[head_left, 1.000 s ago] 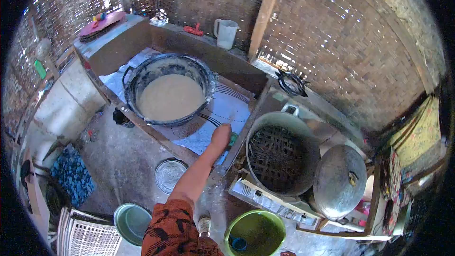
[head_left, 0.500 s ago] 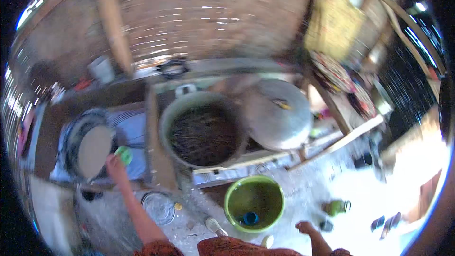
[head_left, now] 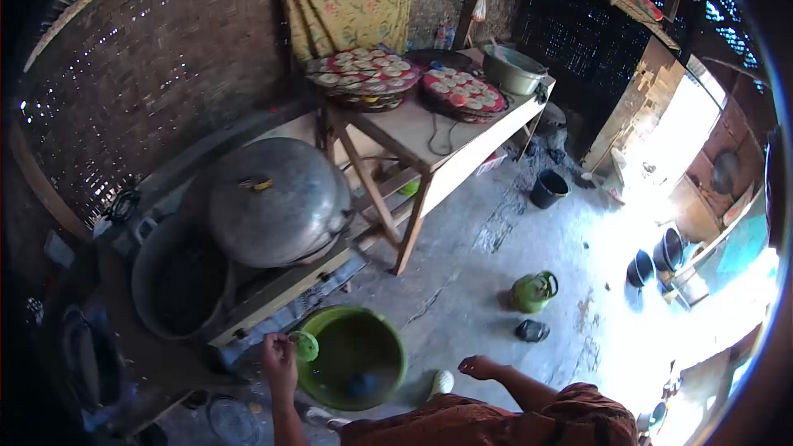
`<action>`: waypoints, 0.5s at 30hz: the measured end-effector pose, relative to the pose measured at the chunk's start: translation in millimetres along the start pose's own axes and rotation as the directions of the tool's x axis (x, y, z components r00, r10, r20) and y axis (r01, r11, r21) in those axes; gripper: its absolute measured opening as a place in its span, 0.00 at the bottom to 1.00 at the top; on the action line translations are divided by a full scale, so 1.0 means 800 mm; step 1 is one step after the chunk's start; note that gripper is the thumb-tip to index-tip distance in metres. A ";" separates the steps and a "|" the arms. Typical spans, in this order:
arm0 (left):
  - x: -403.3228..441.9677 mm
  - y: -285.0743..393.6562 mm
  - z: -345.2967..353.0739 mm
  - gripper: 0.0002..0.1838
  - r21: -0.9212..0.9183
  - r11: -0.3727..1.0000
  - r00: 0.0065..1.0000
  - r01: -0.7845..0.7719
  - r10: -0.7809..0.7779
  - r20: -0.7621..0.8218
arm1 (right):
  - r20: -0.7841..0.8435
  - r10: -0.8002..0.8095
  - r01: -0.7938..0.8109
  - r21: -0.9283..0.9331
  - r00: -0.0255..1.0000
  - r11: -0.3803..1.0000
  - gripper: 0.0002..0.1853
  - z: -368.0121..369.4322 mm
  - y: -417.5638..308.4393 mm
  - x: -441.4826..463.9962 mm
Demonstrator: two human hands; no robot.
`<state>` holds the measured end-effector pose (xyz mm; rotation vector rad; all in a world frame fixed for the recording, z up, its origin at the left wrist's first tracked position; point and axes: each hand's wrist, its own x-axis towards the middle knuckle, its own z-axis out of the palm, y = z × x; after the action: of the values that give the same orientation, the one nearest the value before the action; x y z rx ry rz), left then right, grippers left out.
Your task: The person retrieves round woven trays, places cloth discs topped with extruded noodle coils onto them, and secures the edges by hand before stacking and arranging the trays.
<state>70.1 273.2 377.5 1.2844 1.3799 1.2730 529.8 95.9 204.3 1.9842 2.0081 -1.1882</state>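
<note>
My left hand (head_left: 279, 357) is closed on a small round light-green plastic scoop (head_left: 306, 345). It is over the left rim of a green basin (head_left: 395, 355) on the floor. Inside the basin is murky liquid, with a blue item (head_left: 361, 385) blurred at the bottom. My right hand (head_left: 477, 367) hangs to the right of the basin, holding nothing, its fingers loosely apart. Left of the basin stand a large open pot (head_left: 149, 314) with a dark inside and a big lidded metal pot (head_left: 281, 198).
A wooden table (head_left: 471, 136) at the back bears trays of round pieces (head_left: 363, 73) and a metal pot (head_left: 512, 74). A green gas cylinder (head_left: 534, 291) and a black bucket (head_left: 549, 187) stand on the floor. A dark tub (head_left: 89, 363) sits at far left.
The view has turned right. My left hand has moved with the green scoop from beside the dark tub of pale liquid to the green basin. My right hand remains free.
</note>
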 end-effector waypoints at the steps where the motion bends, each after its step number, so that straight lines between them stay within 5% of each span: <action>1: 0.005 0.007 0.042 0.07 0.008 1.000 0.999 -0.026 0.026 0.038 | -0.036 0.018 -0.015 0.076 0.999 0.997 0.14 -0.010 0.050 0.004; 3: 0.008 0.004 0.128 0.08 -0.046 0.994 0.994 -0.101 0.102 0.025 | -0.042 0.053 -0.047 0.138 0.998 0.989 0.13 -0.038 0.154 -0.012; 4: -0.001 0.034 0.171 0.08 0.036 0.999 0.999 -0.031 0.030 0.030 | -0.047 0.197 -0.194 0.067 0.979 0.979 0.13 -0.057 0.195 -0.028; 5: -0.009 0.056 0.206 0.09 0.115 0.993 0.999 0.032 -0.035 0.026 | -0.114 0.179 -0.172 0.068 0.977 0.983 0.14 -0.083 0.237 -0.049; 7: -0.001 0.063 0.281 0.09 0.076 0.996 0.999 0.038 -0.039 0.014 | -0.090 0.188 -0.207 -0.345 0.978 0.916 0.15 -0.139 0.302 -0.073; 9: 0.022 0.085 0.353 0.08 0.082 0.996 0.980 -0.035 0.018 0.199 | -0.384 0.341 -0.348 0.055 0.858 0.936 0.18 -0.180 0.356 -0.106; 11: 0.055 0.113 0.412 0.08 0.076 0.993 0.981 -0.093 0.079 0.176 | -0.281 0.562 -0.452 0.372 0.778 0.811 0.17 -0.215 0.403 -0.108; 15: 0.131 0.138 0.501 0.05 0.110 0.971 0.971 -0.210 0.194 0.140 | -0.446 0.506 -0.262 0.501 0.738 0.825 0.14 -0.268 0.441 -0.056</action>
<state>466.6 424.3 439.9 1.5994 1.2778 1.2297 943.3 130.4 216.9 3.0917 1.4208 -1.0558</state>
